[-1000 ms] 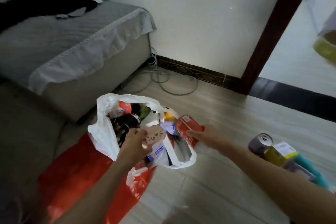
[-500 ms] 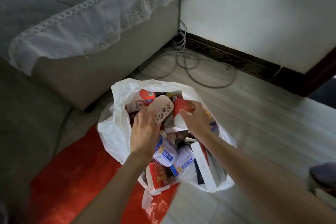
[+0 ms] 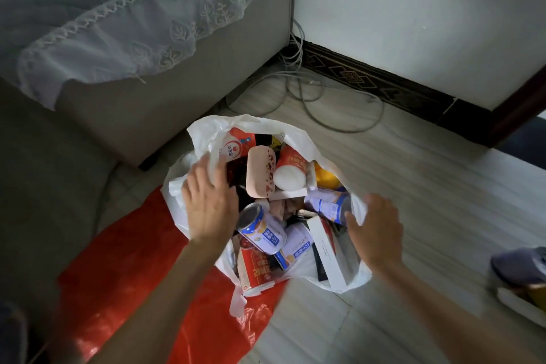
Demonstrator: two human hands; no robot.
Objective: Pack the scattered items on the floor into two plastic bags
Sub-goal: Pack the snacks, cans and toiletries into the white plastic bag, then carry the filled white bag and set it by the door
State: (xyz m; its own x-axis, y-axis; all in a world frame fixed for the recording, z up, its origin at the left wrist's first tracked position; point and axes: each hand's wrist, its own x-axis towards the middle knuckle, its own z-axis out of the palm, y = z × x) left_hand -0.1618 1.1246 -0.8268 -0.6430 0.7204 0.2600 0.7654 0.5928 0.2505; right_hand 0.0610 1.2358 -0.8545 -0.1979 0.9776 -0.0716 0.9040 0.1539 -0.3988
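A white plastic bag (image 3: 298, 139) stands open on the floor, filled with several cans, boxes and packets. On top lie a pink oblong packet (image 3: 260, 171) and a red paper cup (image 3: 292, 165) with a white lid. A blue and white can (image 3: 261, 229) sits near the front. My left hand (image 3: 209, 201) rests with fingers spread on the bag's left rim and holds nothing. My right hand (image 3: 376, 233) is at the right rim, thumb and fingers pinching a flap of the white plastic. A red plastic bag (image 3: 124, 275) lies flat on the floor under my left arm.
A bed (image 3: 165, 89) with a lace-edged cover stands close behind the bag on the left. Grey cables (image 3: 307, 91) loop on the wooden floor by the wall. At the right edge lie a grey object (image 3: 520, 266) and a white box (image 3: 517, 303).
Both hands let go of the pink packet and the red cup, which now lie in the white bag. The hands moved apart to the bag's left and right rims.
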